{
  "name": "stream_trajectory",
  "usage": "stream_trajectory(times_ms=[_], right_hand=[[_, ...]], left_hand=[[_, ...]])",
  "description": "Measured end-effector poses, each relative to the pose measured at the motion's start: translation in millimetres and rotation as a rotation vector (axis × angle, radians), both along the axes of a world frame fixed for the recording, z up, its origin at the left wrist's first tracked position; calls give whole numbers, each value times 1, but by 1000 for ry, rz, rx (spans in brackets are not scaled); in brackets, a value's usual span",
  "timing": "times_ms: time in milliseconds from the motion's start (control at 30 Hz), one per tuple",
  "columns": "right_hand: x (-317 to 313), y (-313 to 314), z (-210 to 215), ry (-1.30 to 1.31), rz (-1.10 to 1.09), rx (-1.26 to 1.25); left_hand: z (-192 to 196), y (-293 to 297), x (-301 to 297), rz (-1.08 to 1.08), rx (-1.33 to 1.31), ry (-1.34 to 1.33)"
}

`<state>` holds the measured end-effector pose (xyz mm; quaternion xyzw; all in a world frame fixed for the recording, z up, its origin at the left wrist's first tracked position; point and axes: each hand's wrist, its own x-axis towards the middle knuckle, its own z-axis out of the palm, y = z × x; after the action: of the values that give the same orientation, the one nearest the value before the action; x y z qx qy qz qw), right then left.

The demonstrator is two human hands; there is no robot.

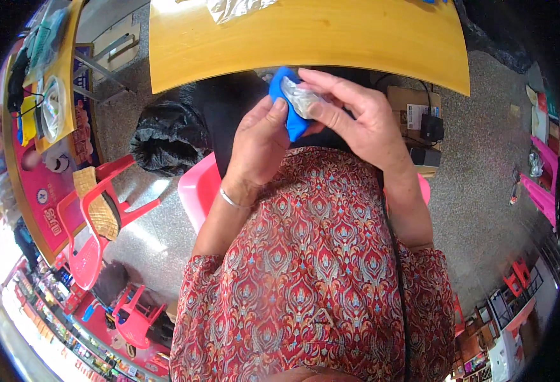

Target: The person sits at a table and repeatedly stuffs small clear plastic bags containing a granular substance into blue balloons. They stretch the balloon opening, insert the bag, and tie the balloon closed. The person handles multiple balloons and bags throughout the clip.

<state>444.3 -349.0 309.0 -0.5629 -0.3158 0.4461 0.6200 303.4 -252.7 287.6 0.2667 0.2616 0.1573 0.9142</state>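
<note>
Just in front of my body, near the table's edge, I hold a small blue soft piece [296, 129] that looks like cloth or a pouch. My left hand [254, 140] is closed on its left side, thumb pressed on top. A crumpled clear plastic wrap or bag [300, 99] lies against the blue piece, partly inside its fold. My right hand [366, 124] pinches this clear plastic between thumb and fingers from the right. The underside of the blue piece and some fingertips are hidden.
A yellow table [305, 41] stands ahead, with crinkled clear plastic [238, 7] at its far edge. Left of me are a black plastic bag [168, 134] and a red chair [89, 254]. On the right, a cardboard box [429, 105] sits under the table.
</note>
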Motion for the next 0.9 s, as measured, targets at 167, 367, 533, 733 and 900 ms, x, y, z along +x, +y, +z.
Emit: stream_trajectory(times_ms=[167, 367, 533, 733, 900], right_hand=[[26, 4, 16, -821, 283, 227], [29, 1, 15, -869, 471, 256], [15, 5, 8, -778, 365, 276], [0, 5, -2, -618, 225, 262], [-5, 8, -1, -508, 161, 207]], left_hand=[[10, 11, -8, -100, -83, 89], [6, 18, -15, -285, -82, -44], [19, 14, -10, -282, 141, 246], [28, 16, -20, -226, 98, 270], [19, 16, -34, -285, 330, 108]])
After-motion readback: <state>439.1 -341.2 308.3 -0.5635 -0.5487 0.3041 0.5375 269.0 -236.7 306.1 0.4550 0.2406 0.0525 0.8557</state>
